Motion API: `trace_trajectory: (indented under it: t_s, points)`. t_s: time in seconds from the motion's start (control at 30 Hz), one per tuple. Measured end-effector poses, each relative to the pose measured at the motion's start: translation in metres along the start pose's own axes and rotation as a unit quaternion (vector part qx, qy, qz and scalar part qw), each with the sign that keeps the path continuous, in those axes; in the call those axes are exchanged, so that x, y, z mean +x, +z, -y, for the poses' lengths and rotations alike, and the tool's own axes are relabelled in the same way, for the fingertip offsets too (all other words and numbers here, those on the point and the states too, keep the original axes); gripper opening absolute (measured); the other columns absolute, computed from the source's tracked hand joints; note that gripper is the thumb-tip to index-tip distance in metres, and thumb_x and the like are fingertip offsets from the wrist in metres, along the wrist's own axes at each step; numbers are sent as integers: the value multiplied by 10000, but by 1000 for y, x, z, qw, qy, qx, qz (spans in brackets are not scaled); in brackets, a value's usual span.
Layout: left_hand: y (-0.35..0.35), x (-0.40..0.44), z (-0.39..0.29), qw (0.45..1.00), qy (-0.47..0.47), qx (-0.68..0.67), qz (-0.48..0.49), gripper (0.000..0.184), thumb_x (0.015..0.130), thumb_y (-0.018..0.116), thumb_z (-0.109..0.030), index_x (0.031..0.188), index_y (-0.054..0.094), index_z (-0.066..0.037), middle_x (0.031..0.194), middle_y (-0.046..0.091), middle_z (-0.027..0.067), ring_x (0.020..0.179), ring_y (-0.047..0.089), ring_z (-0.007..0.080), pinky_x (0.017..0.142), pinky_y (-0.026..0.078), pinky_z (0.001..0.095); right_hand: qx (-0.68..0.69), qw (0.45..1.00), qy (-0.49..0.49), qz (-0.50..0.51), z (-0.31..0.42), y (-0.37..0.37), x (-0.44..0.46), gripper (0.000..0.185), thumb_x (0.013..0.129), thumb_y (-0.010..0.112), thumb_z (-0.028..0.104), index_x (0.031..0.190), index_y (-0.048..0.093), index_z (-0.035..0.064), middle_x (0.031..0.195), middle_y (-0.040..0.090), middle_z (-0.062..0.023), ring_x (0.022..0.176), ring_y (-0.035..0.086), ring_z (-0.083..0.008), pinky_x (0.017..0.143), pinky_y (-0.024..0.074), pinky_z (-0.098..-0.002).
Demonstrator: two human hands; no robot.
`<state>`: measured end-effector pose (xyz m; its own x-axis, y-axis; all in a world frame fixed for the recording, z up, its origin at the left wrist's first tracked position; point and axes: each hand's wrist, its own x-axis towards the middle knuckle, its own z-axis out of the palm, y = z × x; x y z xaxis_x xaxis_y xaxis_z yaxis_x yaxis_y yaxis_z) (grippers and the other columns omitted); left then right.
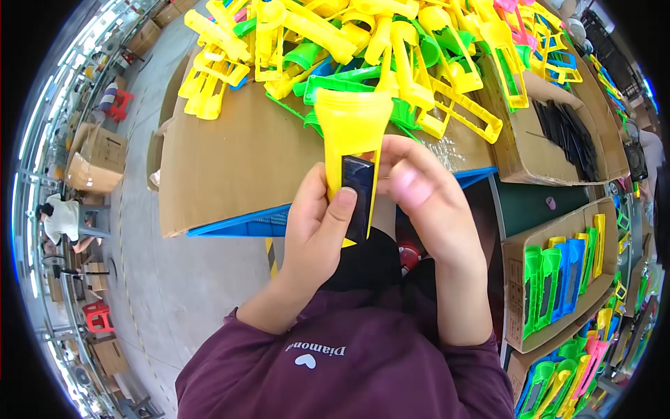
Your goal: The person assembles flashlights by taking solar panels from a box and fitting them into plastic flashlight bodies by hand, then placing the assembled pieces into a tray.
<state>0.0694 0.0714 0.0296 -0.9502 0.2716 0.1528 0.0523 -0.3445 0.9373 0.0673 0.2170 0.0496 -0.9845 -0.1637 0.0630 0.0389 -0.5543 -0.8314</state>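
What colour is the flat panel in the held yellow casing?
The flat panel is near-black; the head view shows it.

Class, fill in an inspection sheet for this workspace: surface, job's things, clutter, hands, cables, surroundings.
Surface: brown cardboard, blue edge below.
Job's things: yellow casing held up, dark panel against it.
Clutter: heaped casings, mostly yellow, some green and blue.
Hands: left hand grips the yellow casing; right hand at its other side, partly blurred.
Cables: nothing seen clearly.
Surroundings: open box of casings, dark strips, red stools, seated person.

Casing (352, 126) centre, casing pile (317, 31) ahead, boxes (514, 297) right
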Motion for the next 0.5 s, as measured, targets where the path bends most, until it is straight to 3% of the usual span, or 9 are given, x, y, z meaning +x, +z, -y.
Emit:
trace_trajectory:
  t_s: [0.1,0.3,0.5]
  points:
    - [-3,3,2,998,-35,-34,-28,238,918,555,-147,1086,485,6,972,561,36,841,516,62,741,429,205,-72,995,-61,38,-6,0,-1,368,871,606,95,1177,424,-1,1049,555,-66,958,542,-109,840,458,-273]
    - [-23,15,-12,991,-75,-13,110,324,813,656,-9,1106,519,10,974,581,33,914,547,110,826,438,261,-83,995,-50,30,-3,-4,-4,355,838,650,71,1119,438,18,1004,538,-31,910,538,-85,818,455,-244]
    - [-26,23,-3,994,-15,100,40,255,812,630,18,1048,532,15,935,585,43,859,562,104,783,450,242,-222,963,-142,-46,-26,-6,12,254,811,644,36,1013,495,1,901,568,-44,825,554,-87,743,471,-257]
